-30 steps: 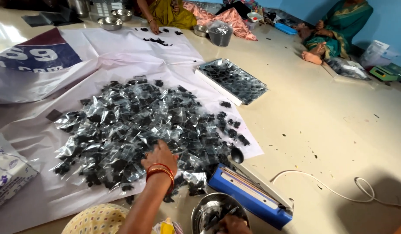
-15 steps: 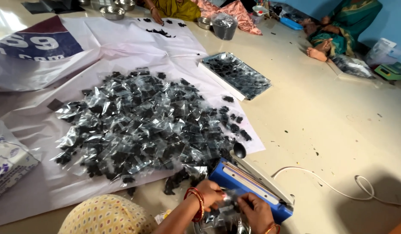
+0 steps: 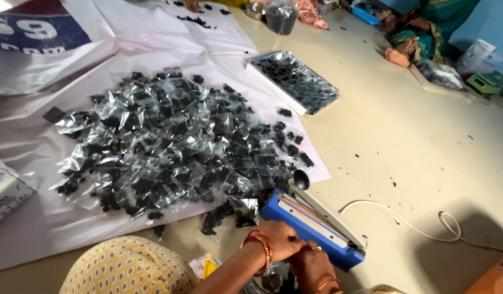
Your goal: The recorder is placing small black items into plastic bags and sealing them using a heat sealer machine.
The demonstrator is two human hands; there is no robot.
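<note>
Both hands meet at the near edge beside the blue impulse heat sealer (image 3: 316,228): the left hand (image 3: 281,240) and right hand (image 3: 311,261) pinch a small clear packet (image 3: 274,275) between them, close to the sealing bar so it can be fed in. The heap of filled packets (image 3: 175,147) lies on a white sheet (image 3: 55,218), left, within reach; a tray (image 3: 295,81) sits farther off.

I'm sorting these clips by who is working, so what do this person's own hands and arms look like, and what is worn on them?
Both are bare. The left hand has a stack of thin orange and gold bangles at the wrist. The right hand wears a ring on one finger and an orange bangle at the wrist. No sleeves or gloves show on either forearm.
</note>
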